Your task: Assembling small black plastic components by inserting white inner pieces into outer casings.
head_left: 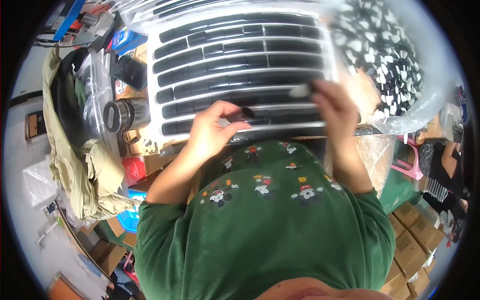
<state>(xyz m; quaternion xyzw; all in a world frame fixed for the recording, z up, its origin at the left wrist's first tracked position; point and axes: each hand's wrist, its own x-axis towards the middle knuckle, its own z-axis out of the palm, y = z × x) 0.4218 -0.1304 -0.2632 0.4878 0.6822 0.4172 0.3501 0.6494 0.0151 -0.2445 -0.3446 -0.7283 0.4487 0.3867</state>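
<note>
A white slotted tray (155, 107) lies in front of me, its rows filled with several small black oblong parts. My left hand (212, 127) pinches one such black part (246, 114) just above the tray's near rows. My right hand (335, 107) holds a small white-and-black piece (302, 90) over the tray's right side. A clear plastic bag (430, 100) full of black and white pieces sits at the right, beside my right hand.
A steel travel mug (125, 115) lies on its side left of the tray, near a dark phone (131, 71). A khaki jacket (80, 170) hangs at the left. Cardboard boxes (412, 240) are stacked at lower right. A pink stool (407, 165) stands beyond the bench.
</note>
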